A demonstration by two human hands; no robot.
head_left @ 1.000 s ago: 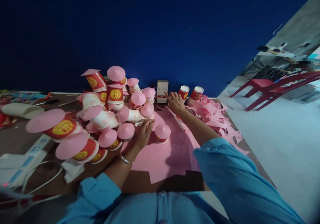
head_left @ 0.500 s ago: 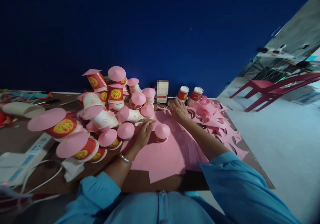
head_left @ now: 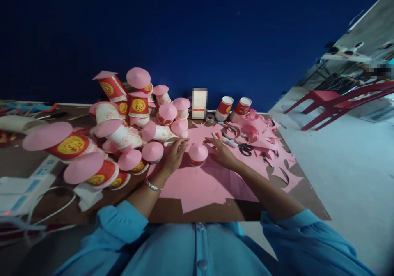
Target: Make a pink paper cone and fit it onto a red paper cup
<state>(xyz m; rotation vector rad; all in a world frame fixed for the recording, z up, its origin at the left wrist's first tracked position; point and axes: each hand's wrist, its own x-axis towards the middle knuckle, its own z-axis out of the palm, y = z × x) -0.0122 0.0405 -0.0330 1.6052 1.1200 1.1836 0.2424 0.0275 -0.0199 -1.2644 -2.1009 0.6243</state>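
Observation:
A red paper cup (head_left: 197,162) topped with a pink paper cone (head_left: 198,152) stands upright on pink paper sheets (head_left: 197,189) in front of me. My left hand (head_left: 176,155) is just left of it, fingers stretched out and nothing held. On the other side my right hand (head_left: 224,153) is open too, its fingers reaching toward the cone; I cannot tell whether they touch it. Beyond my right hand lie a glue tube (head_left: 230,143), black-handled scissors (head_left: 245,149) and a tape roll (head_left: 230,132).
Many cone-topped paper cups (head_left: 138,105) are piled at the left. Two stacks of cups (head_left: 224,107) stand at the back right beside pink paper scraps (head_left: 277,148). A phone (head_left: 199,103) leans near the blue wall (head_left: 197,33). A white power strip (head_left: 38,181) lies left; a red chair (head_left: 326,103) is right.
My right hand has come back from the far side of the table toward the cone-topped cup, uncovering the tape roll and scissors. My left hand stays beside the cup.

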